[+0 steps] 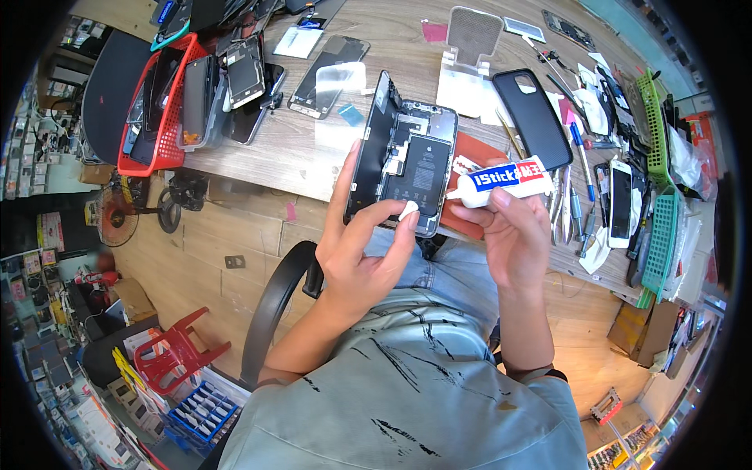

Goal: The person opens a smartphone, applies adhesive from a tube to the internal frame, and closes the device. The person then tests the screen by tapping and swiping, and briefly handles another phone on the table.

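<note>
1. At the desk's [266,160] front edge, the left hand [354,258] supported the open phone [403,149], one finger stretched up the screen's [373,149] outer side, thumb and index pinching a small white cap [408,209].
2. Beside the screen, the body showed its bare battery [425,172]; the phone looked light, stiff and fragile, its glass probably slippery, best gripped by the outer rims.
3. The cap seemed hard and easily dropped, suited to fingertips.
4. Farther right, the right hand [517,243] pinched a tube [507,182] between thumb and fingers, nozzle toward the phone; it was likely light and soft, best held gently around its middle.
</note>
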Tool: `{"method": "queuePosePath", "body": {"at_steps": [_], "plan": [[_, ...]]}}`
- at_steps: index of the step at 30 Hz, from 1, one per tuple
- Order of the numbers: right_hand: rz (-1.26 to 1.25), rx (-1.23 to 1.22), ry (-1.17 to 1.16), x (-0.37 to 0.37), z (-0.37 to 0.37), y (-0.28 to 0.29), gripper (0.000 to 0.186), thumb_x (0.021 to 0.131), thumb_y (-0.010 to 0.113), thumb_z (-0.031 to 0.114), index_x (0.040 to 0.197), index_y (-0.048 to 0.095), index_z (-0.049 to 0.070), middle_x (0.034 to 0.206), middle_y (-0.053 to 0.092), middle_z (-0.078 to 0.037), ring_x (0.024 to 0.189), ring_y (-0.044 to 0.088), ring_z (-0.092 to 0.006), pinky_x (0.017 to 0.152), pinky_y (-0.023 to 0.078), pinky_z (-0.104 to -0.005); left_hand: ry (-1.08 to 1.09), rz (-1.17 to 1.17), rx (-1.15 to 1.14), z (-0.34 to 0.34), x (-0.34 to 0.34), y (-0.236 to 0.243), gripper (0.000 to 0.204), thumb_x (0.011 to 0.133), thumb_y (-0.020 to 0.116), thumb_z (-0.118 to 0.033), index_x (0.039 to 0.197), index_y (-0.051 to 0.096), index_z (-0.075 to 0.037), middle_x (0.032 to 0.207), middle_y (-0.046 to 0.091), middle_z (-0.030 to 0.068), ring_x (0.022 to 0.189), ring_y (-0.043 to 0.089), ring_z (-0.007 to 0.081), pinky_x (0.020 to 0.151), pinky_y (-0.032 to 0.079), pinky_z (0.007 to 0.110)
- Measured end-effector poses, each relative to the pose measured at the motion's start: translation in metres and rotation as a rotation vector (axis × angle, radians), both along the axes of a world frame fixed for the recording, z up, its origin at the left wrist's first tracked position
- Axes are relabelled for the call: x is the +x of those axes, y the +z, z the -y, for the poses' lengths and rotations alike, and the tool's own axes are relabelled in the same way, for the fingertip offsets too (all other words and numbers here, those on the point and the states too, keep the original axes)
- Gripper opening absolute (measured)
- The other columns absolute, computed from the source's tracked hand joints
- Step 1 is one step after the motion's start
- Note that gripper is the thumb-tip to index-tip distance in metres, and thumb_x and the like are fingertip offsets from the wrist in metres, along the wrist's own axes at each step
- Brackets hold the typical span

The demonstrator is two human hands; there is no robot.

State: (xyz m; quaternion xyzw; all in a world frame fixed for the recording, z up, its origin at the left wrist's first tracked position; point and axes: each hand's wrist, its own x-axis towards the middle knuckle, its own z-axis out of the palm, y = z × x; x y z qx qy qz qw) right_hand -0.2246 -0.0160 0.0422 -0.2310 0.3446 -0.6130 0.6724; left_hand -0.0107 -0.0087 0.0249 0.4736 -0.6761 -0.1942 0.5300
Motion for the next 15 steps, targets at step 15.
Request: {"method": "queuePosePath", "body": {"at_steps": [15], "plan": [[-0.149,0.052,0.022,0.0039,0.0018,-0.0008,0.033,0.104,0.070,0.004,0.134,0.063,-0.008,0.120,0.079,-0.019,0.111,0.080,-0.0278,0.095,0.070,-0.0420,-0.043,-0.098,0.113,-0.0054,0.0005,0.0070,0.021,0.085,0.090,-0.002,0.104,0.081,0.000,0.163,0.048,0.0427,0.139,0.067,0.0477,0.106,0.059,0.042]]}}
